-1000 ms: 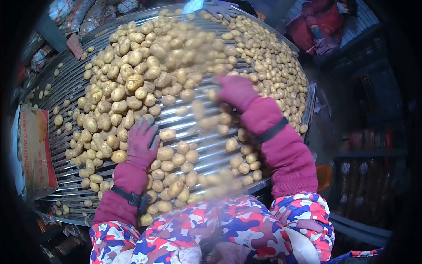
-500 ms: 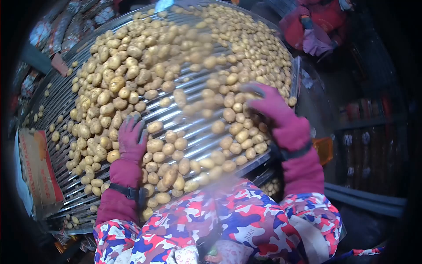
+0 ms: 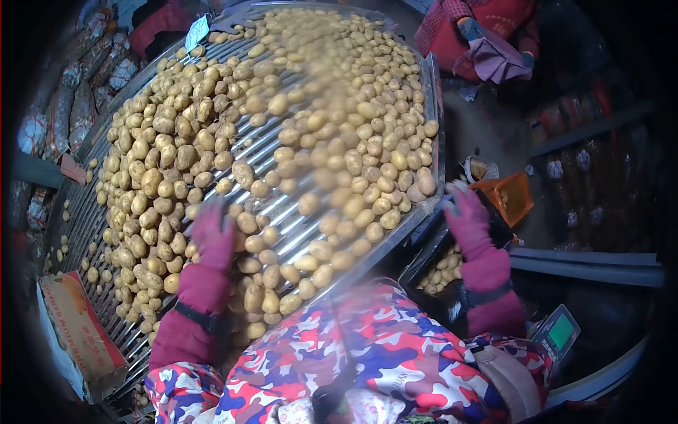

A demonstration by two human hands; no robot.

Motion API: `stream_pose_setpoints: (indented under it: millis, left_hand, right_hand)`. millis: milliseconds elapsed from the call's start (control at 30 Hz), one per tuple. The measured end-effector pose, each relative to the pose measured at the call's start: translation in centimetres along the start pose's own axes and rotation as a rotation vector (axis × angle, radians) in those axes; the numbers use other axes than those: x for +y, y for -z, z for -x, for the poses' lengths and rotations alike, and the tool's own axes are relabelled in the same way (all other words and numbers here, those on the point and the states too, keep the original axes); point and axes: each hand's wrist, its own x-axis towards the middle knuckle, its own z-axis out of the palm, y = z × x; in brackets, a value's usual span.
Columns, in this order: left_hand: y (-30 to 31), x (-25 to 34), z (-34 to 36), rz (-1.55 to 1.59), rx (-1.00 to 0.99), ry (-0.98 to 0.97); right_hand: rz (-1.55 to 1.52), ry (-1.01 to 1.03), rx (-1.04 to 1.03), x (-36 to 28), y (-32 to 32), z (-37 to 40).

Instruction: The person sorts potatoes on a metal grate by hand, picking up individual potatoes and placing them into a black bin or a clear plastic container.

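Note:
A broad slatted table (image 3: pixel 293 240) carries a heap of potatoes (image 3: pixel 152 180). My left hand (image 3: pixel 213 232), in a purple-pink glove, rests on the potatoes at the near left of the slats with its fingers apart. Beyond the table's right rim, my right hand (image 3: pixel 467 215) is over the edge of a black crate (image 3: pixel 411 272), its gloved fingers stretched out and nothing visible in them. Potatoes in the crate (image 3: pixel 446 272) show below that hand. A blurry smear covers the middle of the view.
An orange basket (image 3: pixel 514 198) stands right of the crate. A scale with a green display (image 3: pixel 563 331) is at the lower right. A printed cardboard box (image 3: pixel 81 328) sits at the table's left. Another person (image 3: pixel 487 35) holds a purple cloth at the far right. Filled sacks (image 3: pixel 63 116) lie at the far left.
My right hand has moved from above the potatoes, across the table's right rim, to the black crate. The left hand stays among the potatoes. The whole view has shifted, showing more of the right side.

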Motion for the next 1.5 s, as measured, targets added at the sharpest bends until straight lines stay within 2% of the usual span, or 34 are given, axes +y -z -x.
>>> stream_pose_setpoints:
  millis: [33,67,100,133,200,300,333,400,500,600,667,733,833,933,1000,1067,1167,1267,1300,1333,1467,1500]
  left_hand:
    - [-0.2,2.6,-0.9,0.261,-0.181,0.079]
    - [-2.4,3.2,-1.3,-0.095,-0.263,-0.032]
    - [-3.1,5.7,-1.9,-0.213,-0.323,-0.057]
    - [-3.3,7.9,-1.9,-0.163,-0.301,-0.030]
    - [-1.5,9.7,-2.6,0.460,-0.387,0.059]
    - [0.5,8.1,-3.8,0.133,-0.144,-0.140]
    - [1.1,6.2,-4.7,-0.112,-0.062,-0.232]
    - [2.5,3.0,-7.1,-0.376,-0.047,-0.140]
    - [-0.2,-2.5,-8.5,-0.697,-0.096,0.000]
    - [-3.2,0.9,-8.1,-0.386,-0.103,-0.058]
    - [-4.5,3.7,-8.0,-0.183,-0.322,-0.222]
    - [-3.0,9.1,-4.8,-0.089,-0.252,-0.332]
    - [-1.7,9.2,-3.0,0.221,-0.364,-0.413]
    - [2.5,5.8,-2.1,-0.056,-0.262,-0.388]
    - [5.7,1.2,-1.1,-0.299,-0.083,-0.255]
    - [8.4,-4.1,1.3,-0.546,-0.013,0.019]
    - [10.8,-6.3,5.1,-0.810,-0.175,0.280]
    - [8.3,-6.0,7.5,-0.784,-0.107,0.245]
    - [8.3,-3.0,6.9,-0.754,-0.189,0.276]
    - [7.7,-1.1,6.6,-0.769,-0.194,0.268]
    - [2.7,3.1,5.6,-0.497,-0.303,-0.153]
    - [1.5,3.7,5.7,-0.423,-0.334,-0.153]
  right_hand:
    - [-0.064,0.108,0.051,-1.6,-1.1,-0.2]
    - [-0.125,0.217,0.102,-3.1,-2.4,-0.3]
    - [-0.152,0.327,0.144,-4.8,-3.7,-0.3]
    - [-0.177,0.438,0.185,-6.5,-4.9,0.0]
    - [-0.243,0.449,0.094,-9.9,-6.1,1.7]
    - [-0.193,0.459,-0.045,-12.6,-5.9,2.0]
    - [-0.193,0.453,-0.073,-13.1,-5.8,1.8]
    - [-0.223,0.391,-0.072,-13.5,-5.7,1.7]
    - [-0.243,0.410,-0.039,-13.2,-5.9,1.5]
    - [-0.253,0.420,-0.023,-13.3,-5.9,1.4]
    - [-0.241,0.407,-0.039,-13.5,-5.7,1.6]
    - [-0.226,0.409,-0.039,-13.8,-5.5,1.5]
    - [-0.218,0.424,-0.031,-13.6,-5.6,1.4]
    - [-0.240,0.415,-0.025,-13.4,-6.1,1.7]
    - [-0.239,0.409,-0.029,-13.4,-6.2,1.7]
    - [-0.221,0.390,-0.073,-13.6,-5.6,1.5]
    - [-0.244,0.398,-0.064,-13.5,-5.7,1.5]
    - [-0.257,0.401,-0.053,-13.5,-5.9,1.6]
    - [-0.252,0.404,-0.042,-13.2,-6.2,1.8]
    - [-0.246,0.412,-0.032,-13.0,-6.4,1.9]
    - [-0.294,0.425,0.018,-12.9,-6.6,1.8]
    - [-0.300,0.422,0.009,-12.9,-6.7,1.8]
